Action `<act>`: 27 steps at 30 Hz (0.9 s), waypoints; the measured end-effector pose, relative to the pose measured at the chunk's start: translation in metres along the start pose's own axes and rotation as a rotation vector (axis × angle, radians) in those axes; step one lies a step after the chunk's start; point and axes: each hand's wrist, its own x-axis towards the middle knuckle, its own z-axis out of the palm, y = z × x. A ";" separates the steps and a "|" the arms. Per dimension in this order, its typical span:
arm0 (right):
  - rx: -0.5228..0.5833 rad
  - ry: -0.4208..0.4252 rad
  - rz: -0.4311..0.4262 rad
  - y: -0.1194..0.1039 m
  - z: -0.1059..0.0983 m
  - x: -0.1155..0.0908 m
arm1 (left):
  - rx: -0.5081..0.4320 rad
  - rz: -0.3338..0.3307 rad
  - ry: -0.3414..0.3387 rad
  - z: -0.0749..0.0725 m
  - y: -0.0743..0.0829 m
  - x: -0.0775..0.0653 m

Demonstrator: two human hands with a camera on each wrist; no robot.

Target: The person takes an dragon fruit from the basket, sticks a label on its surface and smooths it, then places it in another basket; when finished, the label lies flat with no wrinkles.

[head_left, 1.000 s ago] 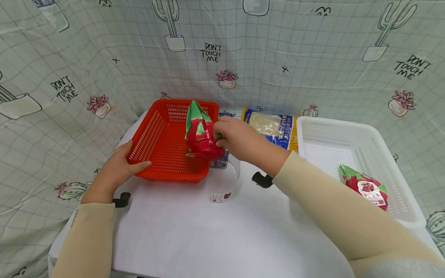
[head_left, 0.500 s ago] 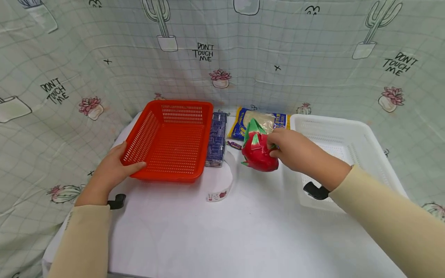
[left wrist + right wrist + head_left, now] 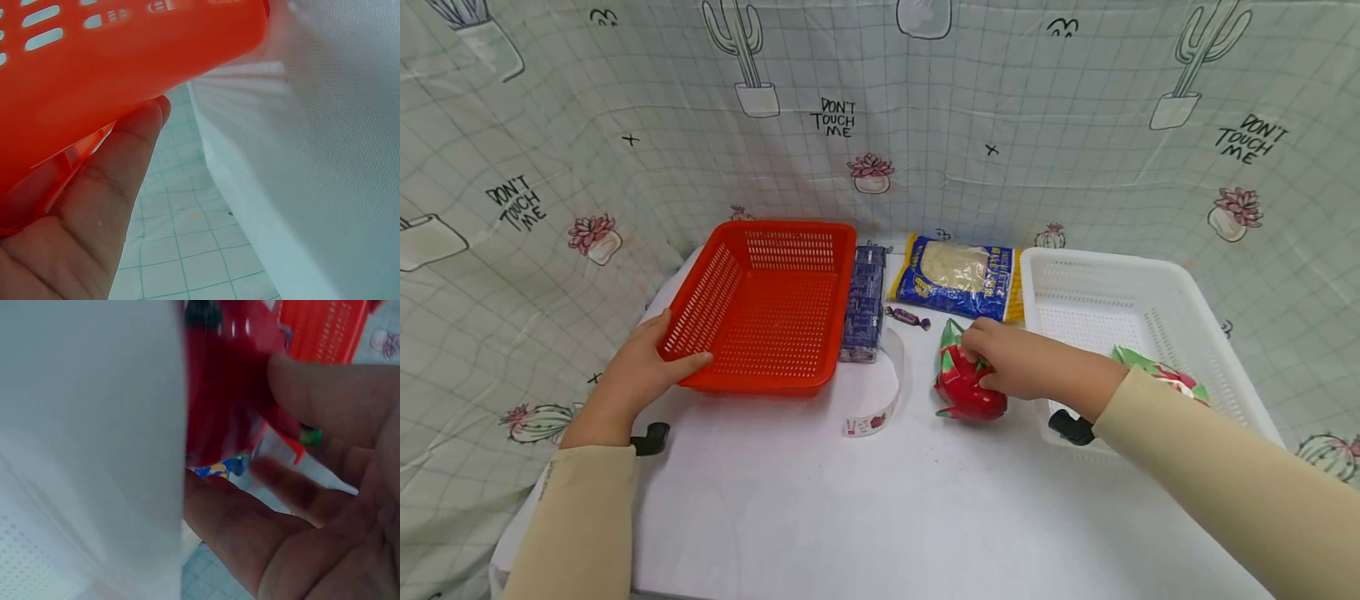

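My right hand (image 3: 1015,358) grips a red dragon fruit (image 3: 970,396) with green leaf tips, low over the white table between the two baskets. Whether the fruit touches the tabletop, I cannot tell. In the right wrist view, thumb and fingers hold the glossy red dragon fruit (image 3: 228,394) from one side. At the near left corner of a red plastic basket (image 3: 827,379), my left hand (image 3: 640,375) holds the rim. The left wrist view shows a finger against the red basket (image 3: 125,69) from outside. A second dragon fruit (image 3: 1176,379), partly behind the right sleeve, lies in the white basket (image 3: 1210,333).
Right of the red basket stand dark blue packs (image 3: 863,308) in a row. A curled paper strip (image 3: 891,392) lies in front of them. Behind my right hand are a purple wrapped candy (image 3: 907,317) and a blue-yellow food bag (image 3: 958,275). A printed curtain (image 3: 940,108) hangs behind.
My right hand has carried the dragon fruit from over the red basket rightwards, then down towards the table. My left hand has stayed at the red basket's corner.
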 end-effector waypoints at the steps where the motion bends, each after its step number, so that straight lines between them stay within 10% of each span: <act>1: 0.007 -0.025 0.010 -0.002 0.000 0.001 | -0.001 -0.003 0.001 0.000 0.000 0.000; 9: -0.039 -0.186 0.020 -0.015 0.002 0.005 | -0.007 -0.019 -0.002 -0.001 -0.001 -0.002; 23: -0.016 -0.167 0.052 -0.014 0.000 0.002 | 0.010 0.003 -0.006 -0.004 0.006 0.001; 27: -0.018 -0.172 0.068 -0.015 0.002 0.007 | 0.159 0.049 0.086 -0.005 0.013 -0.008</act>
